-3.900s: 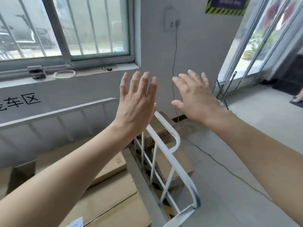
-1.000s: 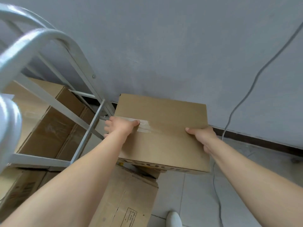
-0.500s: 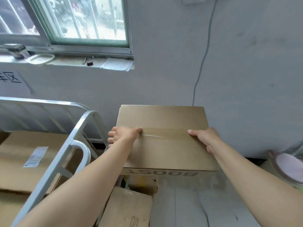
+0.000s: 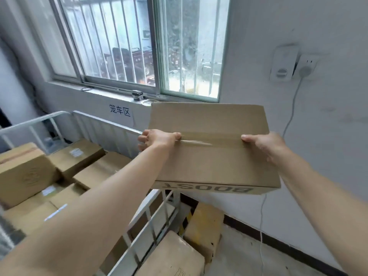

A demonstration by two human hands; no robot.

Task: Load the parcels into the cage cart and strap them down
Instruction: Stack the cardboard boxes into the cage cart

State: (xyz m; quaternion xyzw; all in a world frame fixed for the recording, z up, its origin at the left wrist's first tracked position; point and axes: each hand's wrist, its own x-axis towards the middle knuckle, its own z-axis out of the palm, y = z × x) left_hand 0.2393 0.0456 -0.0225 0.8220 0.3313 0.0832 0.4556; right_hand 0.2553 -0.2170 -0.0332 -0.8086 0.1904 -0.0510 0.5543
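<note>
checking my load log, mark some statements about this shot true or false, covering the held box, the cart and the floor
1. The left hand and right hand both grip the box at its sides. True.
2. The box rests on the floor. False: it is held up in the air, near the top rail of the cage cart.
3. The cage cart is empty. False: several parcels already lie inside it.
4. More floor boxes lie outside the cart, below the held box. True.
5. The near face of the held box is blank. False: it reads BOOST, upside down.
</note>
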